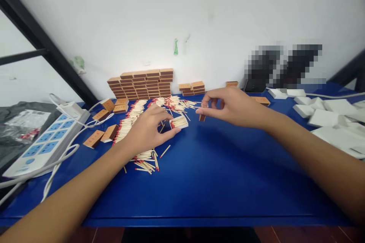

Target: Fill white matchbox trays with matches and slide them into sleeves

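My left hand [152,127] is closed on a small white matchbox tray [179,122] filled with red-tipped matches, thumb along its near side and fingers at its far end. To the right, my right hand [225,106] pinches a brown matchbox sleeve [202,117] between thumb and fingers, held just above the blue table. A gap separates the tray from the sleeve. Loose matches [146,161] lie in a long heap beside and partly under my left hand, with another pile of matches [172,103] behind it.
Stacked matchboxes [142,85] stand against the wall, with a smaller stack [194,89] beside them. Several loose matchboxes [94,139] lie at left near a white power strip [48,140] and its cables. White trays [327,115] are heaped at right on the blue table [216,186].
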`<state>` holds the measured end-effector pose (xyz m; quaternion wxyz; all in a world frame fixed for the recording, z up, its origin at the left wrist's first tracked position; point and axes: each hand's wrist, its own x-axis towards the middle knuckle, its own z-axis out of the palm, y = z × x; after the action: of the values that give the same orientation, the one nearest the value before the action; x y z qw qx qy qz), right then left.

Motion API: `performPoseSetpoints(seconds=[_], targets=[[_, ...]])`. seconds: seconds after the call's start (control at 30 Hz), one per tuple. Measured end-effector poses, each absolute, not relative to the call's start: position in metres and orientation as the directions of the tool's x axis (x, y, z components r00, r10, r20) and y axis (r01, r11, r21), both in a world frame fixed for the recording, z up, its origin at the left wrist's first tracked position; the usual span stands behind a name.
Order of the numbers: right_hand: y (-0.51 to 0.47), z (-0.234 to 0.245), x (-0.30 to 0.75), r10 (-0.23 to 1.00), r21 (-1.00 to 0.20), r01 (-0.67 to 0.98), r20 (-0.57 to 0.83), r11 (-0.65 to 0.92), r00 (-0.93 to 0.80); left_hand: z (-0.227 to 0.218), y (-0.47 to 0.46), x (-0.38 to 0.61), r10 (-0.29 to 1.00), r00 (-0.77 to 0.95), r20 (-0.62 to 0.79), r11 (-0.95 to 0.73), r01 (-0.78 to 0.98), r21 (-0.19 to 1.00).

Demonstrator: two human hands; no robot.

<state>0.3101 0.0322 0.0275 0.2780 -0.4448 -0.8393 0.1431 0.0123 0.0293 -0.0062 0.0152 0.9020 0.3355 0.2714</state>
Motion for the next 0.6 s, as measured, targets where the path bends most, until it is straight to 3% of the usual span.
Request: performPoseSetpoints(seconds=[0.07,0.13,0.2,0.37,0.6], targets=[[0.030,0.027,0.304,0.861,-0.664,0.550,0.351,0.506,-0.368,-0.005,0.030,0.011,0.598,0.615,0.514,-0.781,0.593,0.199],[0.031,0.023,0.299,0.888,-0.840,0.329,0.333,0.432,-0.317,-0.005,0.030,0.010,0.588,0.585,0.559,-0.778,0.598,0.193],[0.033,0.018,0.295,0.899,-0.922,0.153,0.292,0.355,-0.325,-0.006,0.030,0.011,0.585,0.536,0.609,-0.764,0.615,0.193],[0.035,0.012,0.290,0.910,-0.960,0.081,0.225,0.268,-0.349,-0.006,0.028,0.013,0.576,0.471,0.668,-0.757,0.616,0.219],[0.034,0.013,0.292,0.915,-0.938,0.170,0.236,0.303,-0.329,-0.003,0.027,0.012,0.536,0.497,0.682,-0.775,0.610,0.165]])
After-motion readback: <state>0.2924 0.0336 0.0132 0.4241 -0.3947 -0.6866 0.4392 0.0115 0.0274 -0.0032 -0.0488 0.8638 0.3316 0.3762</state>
